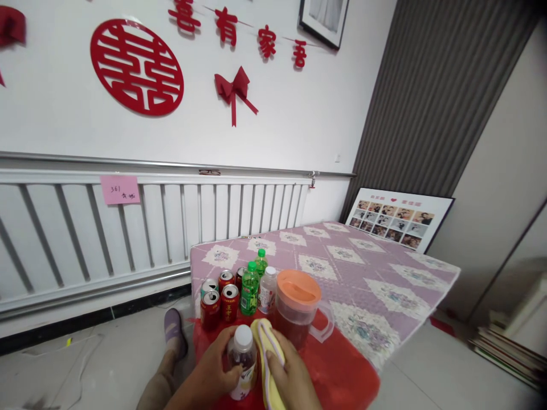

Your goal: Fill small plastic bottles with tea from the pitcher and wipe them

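Note:
My left hand [220,364] is wrapped round a clear bottle [243,364] with a white cap and a printed label, held upright over the red cover. In my right hand [290,370] is a folded yellow cloth [267,359] with a pale purple edge, right beside the bottle. Just beyond stands a clear plastic pitcher [293,319] with an orange lid and dark liquid inside. Left of it are another white-capped bottle [268,290], a green bottle [249,290] with a second green bottle [261,263] behind, and several opened drink cans [229,302].
A red sheet [342,370] covers the near part of a surface spread with purple floral cloth [316,265]. Behind runs a white radiator [162,222] with a pink note [120,189]. A photo board [397,216] leans at the far right. Stacked flat items [513,353] lie at right.

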{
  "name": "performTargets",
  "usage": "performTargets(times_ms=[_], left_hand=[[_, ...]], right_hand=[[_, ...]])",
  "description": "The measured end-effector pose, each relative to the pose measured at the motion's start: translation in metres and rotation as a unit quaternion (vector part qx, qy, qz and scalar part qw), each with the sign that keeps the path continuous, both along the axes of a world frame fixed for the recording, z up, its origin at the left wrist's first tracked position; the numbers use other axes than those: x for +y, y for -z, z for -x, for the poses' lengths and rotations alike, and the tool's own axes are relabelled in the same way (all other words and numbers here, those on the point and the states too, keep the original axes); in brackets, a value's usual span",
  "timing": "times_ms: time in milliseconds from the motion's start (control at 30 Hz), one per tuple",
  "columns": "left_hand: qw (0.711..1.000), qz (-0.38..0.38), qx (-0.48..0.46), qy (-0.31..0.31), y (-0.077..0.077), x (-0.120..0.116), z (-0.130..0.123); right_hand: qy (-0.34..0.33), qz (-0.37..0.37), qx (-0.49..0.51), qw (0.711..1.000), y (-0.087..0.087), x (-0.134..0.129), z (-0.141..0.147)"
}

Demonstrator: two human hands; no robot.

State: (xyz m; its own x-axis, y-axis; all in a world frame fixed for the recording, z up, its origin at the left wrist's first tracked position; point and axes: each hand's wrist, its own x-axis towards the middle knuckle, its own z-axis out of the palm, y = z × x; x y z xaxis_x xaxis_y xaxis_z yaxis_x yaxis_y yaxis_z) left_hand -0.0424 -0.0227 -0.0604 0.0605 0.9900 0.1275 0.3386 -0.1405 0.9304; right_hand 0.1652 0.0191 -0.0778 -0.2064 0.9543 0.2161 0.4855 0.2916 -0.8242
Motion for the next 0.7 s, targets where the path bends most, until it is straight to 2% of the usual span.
performTargets(times_ms=[67,167,300,500,600,700], left_hand=[[1.000,0.000,0.011,-0.007,0.004,0.000,-0.001],[1.000,-0.022,0.006,-0.003,0.010,0.002,-0.004],[0.998,-0.062,-0.023,0.009,0.014,0.003,-0.010],[0.998,-0.063,-0.020,0.014,0.015,0.003,-0.010],[0.997,-0.067,-0.027,0.019,0.018,0.004,-0.007],[0.998,-0.057,-0.024,0.017,0.019,0.005,-0.007]], right_hand=[[0.017,-0.056,0.019,0.998,-0.024,-0.001,-0.001],[-0.019,-0.123,0.001,0.992,-0.062,-0.006,0.007],[-0.089,-0.112,-0.108,0.984,-0.096,-0.016,0.030],[-0.089,-0.083,-0.292,0.949,-0.123,-0.015,0.059],[-0.092,-0.079,-0.306,0.944,-0.129,-0.005,0.062],[-0.089,-0.068,-0.289,0.951,-0.127,0.009,0.060]])
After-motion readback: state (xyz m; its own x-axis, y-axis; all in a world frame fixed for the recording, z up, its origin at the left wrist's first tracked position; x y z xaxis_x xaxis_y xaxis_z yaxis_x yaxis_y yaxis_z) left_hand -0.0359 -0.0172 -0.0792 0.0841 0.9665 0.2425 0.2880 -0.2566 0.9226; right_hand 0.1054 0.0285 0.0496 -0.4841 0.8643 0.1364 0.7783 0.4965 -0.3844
